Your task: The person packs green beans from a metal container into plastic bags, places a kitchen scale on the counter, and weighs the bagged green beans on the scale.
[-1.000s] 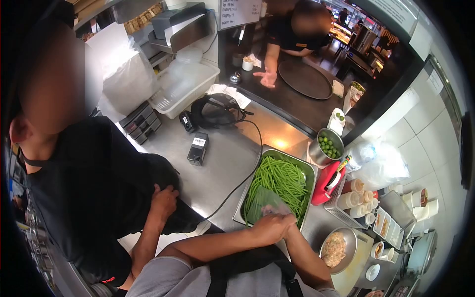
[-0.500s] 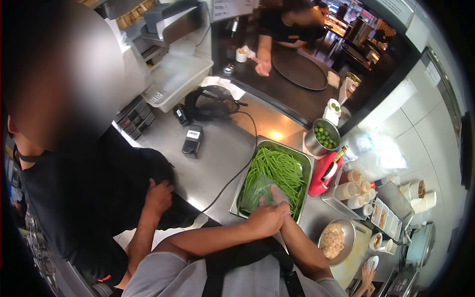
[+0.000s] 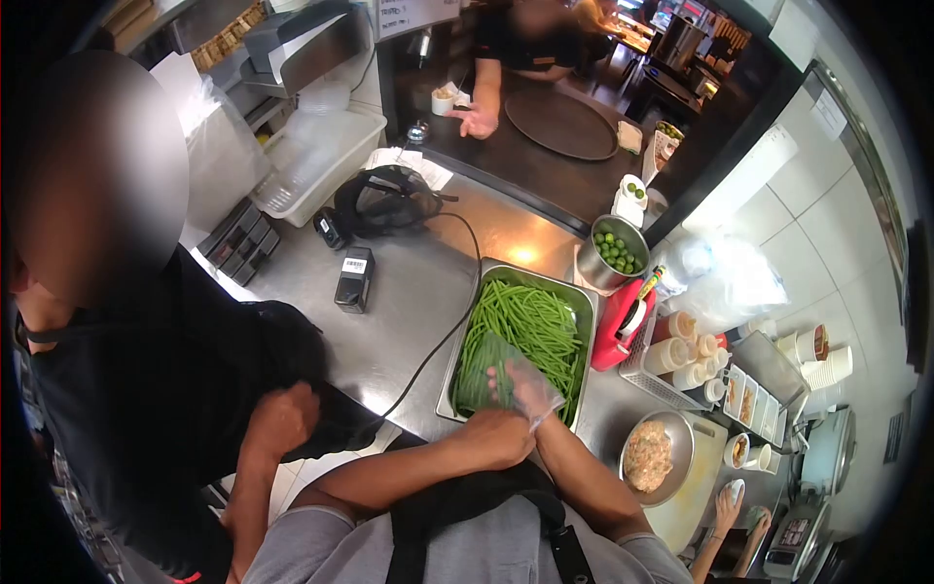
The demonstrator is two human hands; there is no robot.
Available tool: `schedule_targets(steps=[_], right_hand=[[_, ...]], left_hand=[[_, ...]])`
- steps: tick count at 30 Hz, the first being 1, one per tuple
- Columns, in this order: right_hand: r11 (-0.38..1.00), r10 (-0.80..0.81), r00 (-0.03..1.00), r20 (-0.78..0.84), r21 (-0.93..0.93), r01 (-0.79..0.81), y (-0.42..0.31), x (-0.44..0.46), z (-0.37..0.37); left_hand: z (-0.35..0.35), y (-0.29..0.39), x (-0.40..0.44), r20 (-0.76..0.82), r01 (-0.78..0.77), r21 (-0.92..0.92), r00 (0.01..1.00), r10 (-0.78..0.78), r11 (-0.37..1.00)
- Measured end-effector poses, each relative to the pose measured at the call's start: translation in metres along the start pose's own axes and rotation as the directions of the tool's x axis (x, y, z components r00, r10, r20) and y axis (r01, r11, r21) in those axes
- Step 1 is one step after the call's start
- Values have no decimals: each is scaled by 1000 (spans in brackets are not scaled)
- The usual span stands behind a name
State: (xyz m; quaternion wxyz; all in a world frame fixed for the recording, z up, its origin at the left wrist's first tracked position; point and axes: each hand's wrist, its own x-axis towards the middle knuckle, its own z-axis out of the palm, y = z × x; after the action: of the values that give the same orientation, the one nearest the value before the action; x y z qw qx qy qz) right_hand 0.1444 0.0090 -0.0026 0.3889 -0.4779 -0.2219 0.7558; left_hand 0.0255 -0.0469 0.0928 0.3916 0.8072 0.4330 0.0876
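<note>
Over a metal tray (image 3: 587, 347) of green beans (image 3: 530, 326) on the steel worktop (image 3: 394, 336), the person's right hand (image 3: 528, 387) reaches into a clear plastic bag (image 3: 489, 368), its grip loosely spread. The left hand (image 3: 498, 438) curls beside the right wrist, at the bag's edge; its fingertips are hidden, so I cannot tell whether it pinches the plastic. A pot of green limes (image 3: 617, 253) stands just beyond the tray, a bowl of pale chopped food (image 3: 649, 458) to the right.
</note>
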Motion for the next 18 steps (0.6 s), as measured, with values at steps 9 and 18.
schedule_targets(steps=[9, 18], right_hand=[[708, -192, 959, 207, -648, 281, -31, -13, 7], [-64, -197, 820, 537, -842, 536, -48, -26, -10]], left_hand=[[5, -11, 3, -211, 80, -275, 967, -141, 958], [8, -17, 3, -207, 80, -313, 967, -150, 946]])
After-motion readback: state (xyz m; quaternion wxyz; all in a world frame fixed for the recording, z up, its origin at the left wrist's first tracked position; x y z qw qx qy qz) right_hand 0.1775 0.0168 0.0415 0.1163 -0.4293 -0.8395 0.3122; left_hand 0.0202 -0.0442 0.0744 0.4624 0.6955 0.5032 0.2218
